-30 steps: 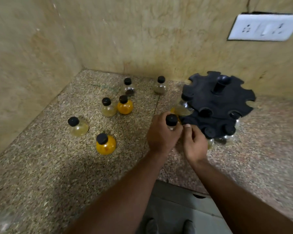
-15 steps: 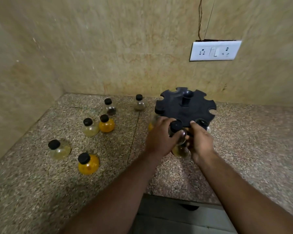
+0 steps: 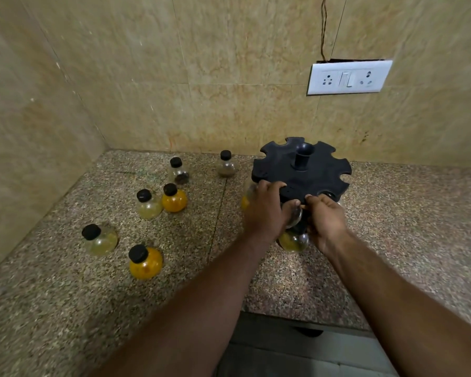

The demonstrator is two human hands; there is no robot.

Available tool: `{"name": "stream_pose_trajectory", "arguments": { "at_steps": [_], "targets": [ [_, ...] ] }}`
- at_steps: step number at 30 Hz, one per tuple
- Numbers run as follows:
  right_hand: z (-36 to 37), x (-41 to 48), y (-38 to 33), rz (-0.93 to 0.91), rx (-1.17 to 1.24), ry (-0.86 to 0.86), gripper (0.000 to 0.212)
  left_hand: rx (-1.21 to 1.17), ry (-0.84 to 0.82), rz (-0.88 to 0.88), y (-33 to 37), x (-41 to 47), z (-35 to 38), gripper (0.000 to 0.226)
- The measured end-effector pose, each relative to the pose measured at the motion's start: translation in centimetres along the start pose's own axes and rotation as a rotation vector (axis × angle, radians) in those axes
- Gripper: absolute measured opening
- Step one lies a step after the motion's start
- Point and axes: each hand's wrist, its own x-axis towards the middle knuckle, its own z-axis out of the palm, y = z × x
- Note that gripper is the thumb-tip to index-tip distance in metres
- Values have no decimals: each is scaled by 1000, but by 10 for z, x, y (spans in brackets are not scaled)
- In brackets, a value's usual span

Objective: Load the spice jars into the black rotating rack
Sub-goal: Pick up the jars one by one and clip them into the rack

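Observation:
The black rotating rack (image 3: pixel 302 170) stands on the counter near the back wall. A clear spice jar (image 3: pixel 294 217) hangs at the front rim of its upper tier. My left hand (image 3: pixel 265 212) grips this jar, fingers curled over its top and the rack's edge, thumb against the glass. My right hand (image 3: pixel 327 217) pinches the rack's rim right beside the jar. Under my hands a yellow jar (image 3: pixel 292 242) sits in the lower tier. Another jar (image 3: pixel 246 200) shows partly behind my left hand. The cap of the held jar is hidden.
Several loose jars stand on the speckled counter (image 3: pixel 65 308) to the left: two orange ones (image 3: pixel 174 198) (image 3: pixel 144 261), two pale ones (image 3: pixel 148 204) (image 3: pixel 99 239), a dark one (image 3: pixel 178 171) and a brown one (image 3: pixel 226 167). Walls close the corner at left and back. A socket plate (image 3: pixel 348 77) hangs on the wall.
Both hands have gone up and forward with the jar, from the counter in front of the rack to its upper rim. The camera has tilted up.

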Motion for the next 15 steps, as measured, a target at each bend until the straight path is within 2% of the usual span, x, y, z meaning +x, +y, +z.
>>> {"name": "stream_pose_trajectory", "arguments": {
  "at_steps": [6,11,15],
  "targets": [
    [6,1,1,-34,-47,28,15,-108,73,-51,3,-5,9,51],
    [15,-7,14,-51,-158,13,34,-215,189,-89,-9,-7,3,51],
    [25,-19,25,-73,-252,-34,39,-264,283,-213,-24,-8,-11,40]
  ]
}}
